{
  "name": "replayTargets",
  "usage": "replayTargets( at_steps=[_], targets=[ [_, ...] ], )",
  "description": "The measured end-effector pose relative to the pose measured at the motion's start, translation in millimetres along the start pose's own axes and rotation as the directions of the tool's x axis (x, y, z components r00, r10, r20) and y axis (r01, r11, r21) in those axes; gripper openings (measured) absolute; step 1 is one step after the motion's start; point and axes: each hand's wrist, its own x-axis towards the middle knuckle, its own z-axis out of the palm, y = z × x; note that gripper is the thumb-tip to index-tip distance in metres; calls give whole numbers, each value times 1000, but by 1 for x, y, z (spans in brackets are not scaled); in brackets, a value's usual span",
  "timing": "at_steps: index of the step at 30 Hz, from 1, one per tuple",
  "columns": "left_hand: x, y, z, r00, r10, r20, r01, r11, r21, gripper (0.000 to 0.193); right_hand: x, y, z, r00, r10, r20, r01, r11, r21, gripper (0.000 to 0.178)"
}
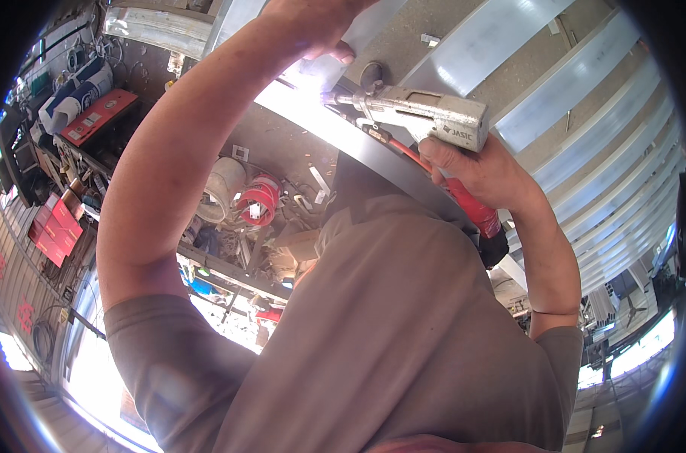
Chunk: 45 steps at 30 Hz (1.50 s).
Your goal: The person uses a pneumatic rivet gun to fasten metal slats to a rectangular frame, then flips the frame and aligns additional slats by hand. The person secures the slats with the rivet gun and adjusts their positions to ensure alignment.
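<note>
- Right hand (475,174) was clamped on the pale gun-shaped tool (426,113), its nose at the metal bar (388,162); glare hid contact.
- Left hand (316,23), cut by the frame, crowded the nose; grip couldn't be told.
- Looked mid-job here; finished vs remaining spots unreadable.
- Slats (464,57) ran in rows, right.
- 2 buckets, white bucket (230,174) and red bucket (264,183), stood on the floor, left.
- Red box (99,115) farther off.

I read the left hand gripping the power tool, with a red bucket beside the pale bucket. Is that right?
Not quite: in the head view, the right hand grips the power tool, not the left hand. The red bucket is indeed beside the pale bucket.
</note>
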Motion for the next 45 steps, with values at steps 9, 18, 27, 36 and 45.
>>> replayTargets(
  at_steps=[9,18,27,36,45],
  targets=[
    [-4,-3,-3,977,145,-157,-162,981,-106,125,-4,1,-3,1000,18,23,-18,1000,-1,58],
    [-17,-5,0,958,169,-231,-202,971,-126,121,-9,6,-3,999,38,-5,-38,999,16,65],
    [-13,4,-23,971,122,-205,-137,989,-57,104,-12,6,-4,998,61,10,-61,998,27,55],
    [-6,-52,15,651,116,-750,-391,899,-200,71,-39,18,-8,977,153,-152,-135,984,120,45],
    [-154,-88,65,459,-801,-384,66,462,-885,57,-107,44,-2,885,-115,-452,177,980,97,62]
  ],
)
